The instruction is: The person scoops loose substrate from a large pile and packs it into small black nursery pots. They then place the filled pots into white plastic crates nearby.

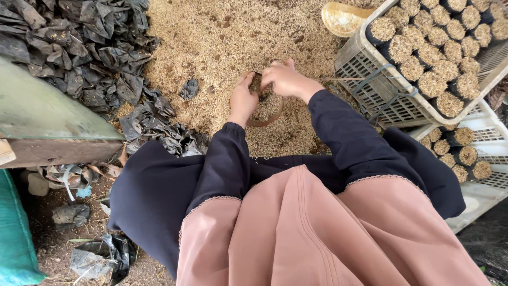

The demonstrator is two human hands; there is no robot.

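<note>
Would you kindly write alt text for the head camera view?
Two hands, left hand and right hand, hold a small black bag over a heap of husks. Empty black bags lie left; crates of filled bags sit right.

Both hands point(267, 90) together, fingers curled, arms extended.

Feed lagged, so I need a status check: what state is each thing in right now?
Small black plastic bag: open, partly filled with husk, held by both hands.
Left hand: gripping bag rim.
Right hand: at bag mouth.
Upper grey plastic crate: tilted, full of filled bags.
Pile of empty black bags: crumpled.
</note>
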